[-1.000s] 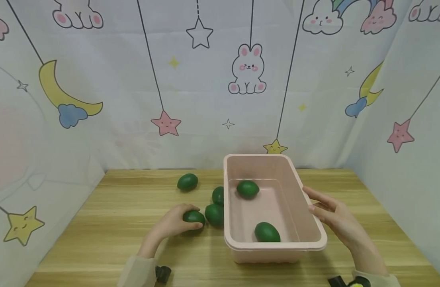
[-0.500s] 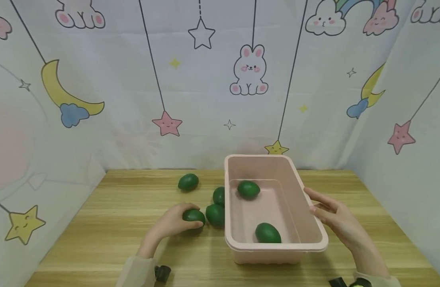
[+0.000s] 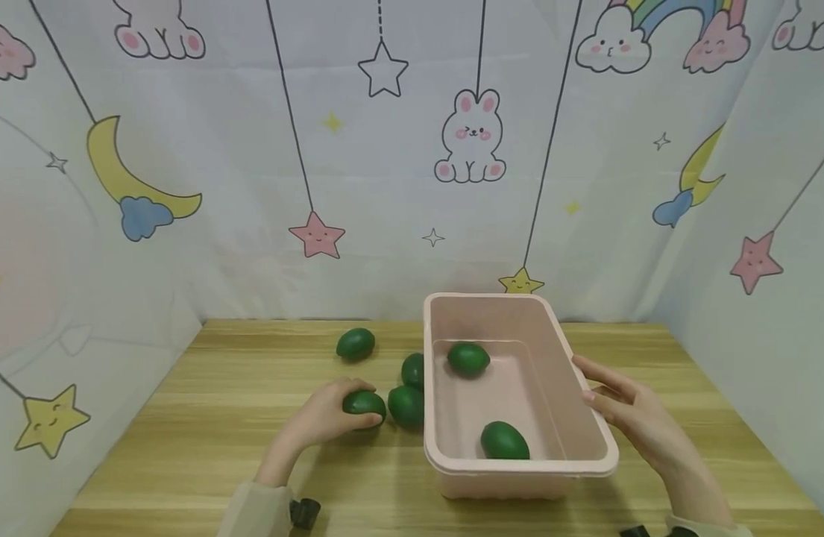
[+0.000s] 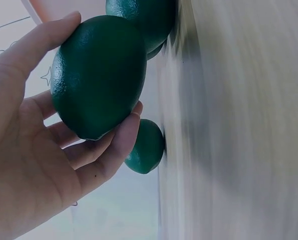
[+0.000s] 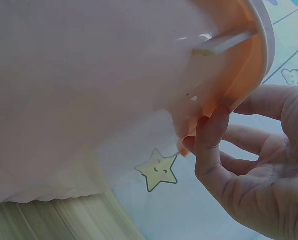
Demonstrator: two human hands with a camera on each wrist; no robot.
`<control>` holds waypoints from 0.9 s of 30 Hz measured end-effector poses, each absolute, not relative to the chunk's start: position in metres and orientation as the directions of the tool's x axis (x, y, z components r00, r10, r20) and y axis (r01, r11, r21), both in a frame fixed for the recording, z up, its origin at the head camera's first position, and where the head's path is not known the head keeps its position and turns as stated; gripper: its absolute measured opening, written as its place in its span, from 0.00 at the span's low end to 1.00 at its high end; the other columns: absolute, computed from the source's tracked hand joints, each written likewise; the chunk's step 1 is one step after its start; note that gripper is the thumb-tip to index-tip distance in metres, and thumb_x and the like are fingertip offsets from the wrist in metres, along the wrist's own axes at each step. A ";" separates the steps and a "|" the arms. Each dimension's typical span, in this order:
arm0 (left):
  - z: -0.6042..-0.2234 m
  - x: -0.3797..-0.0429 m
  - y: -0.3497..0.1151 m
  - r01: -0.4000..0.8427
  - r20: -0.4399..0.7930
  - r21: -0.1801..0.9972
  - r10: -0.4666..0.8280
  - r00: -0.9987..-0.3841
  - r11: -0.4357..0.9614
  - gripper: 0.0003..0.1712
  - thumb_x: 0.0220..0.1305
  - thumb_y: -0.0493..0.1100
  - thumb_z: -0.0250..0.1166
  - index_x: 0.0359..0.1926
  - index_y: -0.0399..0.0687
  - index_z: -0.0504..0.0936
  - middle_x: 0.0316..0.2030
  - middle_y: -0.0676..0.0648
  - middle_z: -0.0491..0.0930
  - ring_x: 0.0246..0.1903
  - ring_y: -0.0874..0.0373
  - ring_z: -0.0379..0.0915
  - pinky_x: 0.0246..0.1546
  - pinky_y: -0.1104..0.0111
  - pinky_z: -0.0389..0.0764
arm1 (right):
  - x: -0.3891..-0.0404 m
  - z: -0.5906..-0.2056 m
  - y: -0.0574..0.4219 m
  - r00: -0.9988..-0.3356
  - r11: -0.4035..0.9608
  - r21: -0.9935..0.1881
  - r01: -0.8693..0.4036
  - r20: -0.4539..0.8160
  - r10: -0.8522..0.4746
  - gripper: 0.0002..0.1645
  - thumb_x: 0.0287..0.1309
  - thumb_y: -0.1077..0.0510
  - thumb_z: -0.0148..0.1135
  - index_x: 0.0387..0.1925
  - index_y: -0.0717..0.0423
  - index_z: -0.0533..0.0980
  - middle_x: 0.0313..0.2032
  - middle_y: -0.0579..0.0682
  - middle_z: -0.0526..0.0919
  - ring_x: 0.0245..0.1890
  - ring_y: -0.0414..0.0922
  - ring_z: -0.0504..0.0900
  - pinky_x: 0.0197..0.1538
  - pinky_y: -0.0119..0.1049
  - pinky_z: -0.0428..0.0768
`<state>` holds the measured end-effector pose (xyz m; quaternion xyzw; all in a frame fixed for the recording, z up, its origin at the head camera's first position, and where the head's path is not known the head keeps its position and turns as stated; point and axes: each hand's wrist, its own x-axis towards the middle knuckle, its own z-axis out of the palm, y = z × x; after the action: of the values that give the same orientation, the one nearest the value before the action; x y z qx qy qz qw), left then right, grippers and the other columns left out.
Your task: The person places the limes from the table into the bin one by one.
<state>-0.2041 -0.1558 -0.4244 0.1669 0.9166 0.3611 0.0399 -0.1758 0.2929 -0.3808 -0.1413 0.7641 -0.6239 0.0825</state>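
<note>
My left hand [image 3: 326, 412] holds a green lime [image 3: 363, 405] low over the wooden table, left of the box. In the left wrist view, the thumb and fingers curl round this lime [image 4: 101, 77]. Two more limes, one nearer [image 3: 406, 407] and one behind it [image 3: 413, 371], lie against the box's left side. At the rim of the pink plastic box [image 3: 519, 466], my right hand [image 3: 643, 425] pinches the right edge. The right wrist view shows its thumb and fingers [image 5: 211, 135] at the lip. Inside the box lie a far lime [image 3: 468, 359] and a near lime [image 3: 505, 441].
Another lime [image 3: 356, 344] lies on the table [image 3: 250, 373] toward its back edge. A white curtain [image 3: 385, 171] printed with stars, moons and rabbits rises behind the table and along both sides. Black wrist-camera mounts [image 3: 305, 513] show near the sleeves.
The head view has shifted slightly, so everything sits a little lower and to the right. Both hands keep their holds, and the limes and box stay in place.
</note>
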 end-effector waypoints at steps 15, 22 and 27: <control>-0.417 -0.200 -0.154 0.247 0.062 0.666 0.278 -0.959 0.704 0.31 0.54 0.57 0.71 0.54 0.45 0.79 0.54 0.44 0.80 0.55 0.46 0.75 0.53 0.50 0.76 | -0.175 -0.381 0.294 -0.947 0.200 -0.971 -0.127 0.059 -0.317 0.32 0.69 0.61 0.50 0.72 0.59 0.56 0.56 0.31 0.77 0.52 0.31 0.79 0.49 0.30 0.80; -0.410 -0.199 -0.155 0.241 0.065 0.656 0.264 -0.962 0.715 0.32 0.54 0.58 0.70 0.55 0.45 0.79 0.54 0.45 0.80 0.54 0.48 0.75 0.51 0.51 0.76 | -0.175 -0.381 0.294 -0.946 0.199 -0.972 -0.127 0.058 -0.319 0.32 0.69 0.61 0.50 0.72 0.60 0.56 0.55 0.32 0.78 0.51 0.31 0.79 0.50 0.29 0.80; -0.405 -0.197 -0.156 0.226 0.059 0.656 0.250 -0.967 0.720 0.32 0.54 0.58 0.70 0.56 0.47 0.78 0.54 0.45 0.80 0.51 0.51 0.76 0.46 0.55 0.78 | -0.176 -0.381 0.295 -0.947 0.201 -0.972 -0.124 0.056 -0.315 0.32 0.69 0.61 0.50 0.72 0.60 0.56 0.55 0.31 0.78 0.51 0.31 0.79 0.50 0.29 0.80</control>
<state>-0.1970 -0.1560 -0.4052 0.1282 0.9272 0.3515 0.0170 -0.1755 0.2949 -0.3806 -0.1426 0.7709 -0.6159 0.0775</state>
